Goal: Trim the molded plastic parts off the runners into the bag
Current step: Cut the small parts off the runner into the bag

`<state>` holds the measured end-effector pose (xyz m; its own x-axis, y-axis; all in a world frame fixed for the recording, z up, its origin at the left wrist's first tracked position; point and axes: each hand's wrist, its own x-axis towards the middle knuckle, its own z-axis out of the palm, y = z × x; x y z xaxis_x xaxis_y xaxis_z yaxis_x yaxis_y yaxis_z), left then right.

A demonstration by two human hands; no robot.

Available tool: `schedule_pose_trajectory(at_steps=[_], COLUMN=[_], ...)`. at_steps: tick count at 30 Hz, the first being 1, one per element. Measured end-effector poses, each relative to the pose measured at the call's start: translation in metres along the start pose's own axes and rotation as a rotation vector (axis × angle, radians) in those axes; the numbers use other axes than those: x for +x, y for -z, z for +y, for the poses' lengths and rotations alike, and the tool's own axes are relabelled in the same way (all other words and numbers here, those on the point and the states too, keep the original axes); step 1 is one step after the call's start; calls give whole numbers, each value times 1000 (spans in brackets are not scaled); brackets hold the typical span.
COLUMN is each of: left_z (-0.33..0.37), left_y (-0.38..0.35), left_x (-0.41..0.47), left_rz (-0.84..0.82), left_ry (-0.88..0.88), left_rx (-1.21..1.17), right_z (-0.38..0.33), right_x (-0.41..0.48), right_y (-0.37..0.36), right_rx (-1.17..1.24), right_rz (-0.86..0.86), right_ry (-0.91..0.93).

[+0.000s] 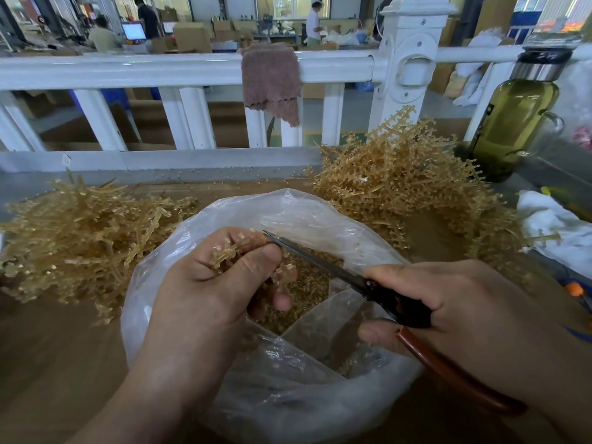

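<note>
My left hand (205, 283) grips a small amber plastic runner (229, 253) with molded parts over the open mouth of a clear plastic bag (288, 379). My right hand (455, 309) holds scissors (326, 267) with black and brown handles; the blade tips touch the runner at my left fingertips. Loose trimmed amber parts (307, 293) lie inside the bag. A heap of runners with parts attached (400, 187) sits at the right. Another pile of thinner runners (80, 238) lies at the left.
A white railing (192, 68) with a brown cloth (272, 81) hung on it borders the brown table's far edge. An olive-green bottle (512, 123) stands at the far right, with a white rag (557, 225) below it. People work in the background.
</note>
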<state>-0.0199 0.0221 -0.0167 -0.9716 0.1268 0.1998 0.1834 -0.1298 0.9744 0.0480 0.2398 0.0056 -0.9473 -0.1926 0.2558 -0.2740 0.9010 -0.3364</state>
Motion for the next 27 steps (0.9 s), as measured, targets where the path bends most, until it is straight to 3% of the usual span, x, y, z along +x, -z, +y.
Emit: schedule_pose_trajectory(at_steps=[20,27], left_z=[1,-1], left_y=[1,5], left_x=[1,5], left_rz=[-53,-173], left_ry=[45,116], left_rx=[19,-221], right_z=[4,6], right_x=[2,0], right_y=[-1,3], right_rx=[77,112], right_rz=[-67,-79], right_ry=[-23,-11])
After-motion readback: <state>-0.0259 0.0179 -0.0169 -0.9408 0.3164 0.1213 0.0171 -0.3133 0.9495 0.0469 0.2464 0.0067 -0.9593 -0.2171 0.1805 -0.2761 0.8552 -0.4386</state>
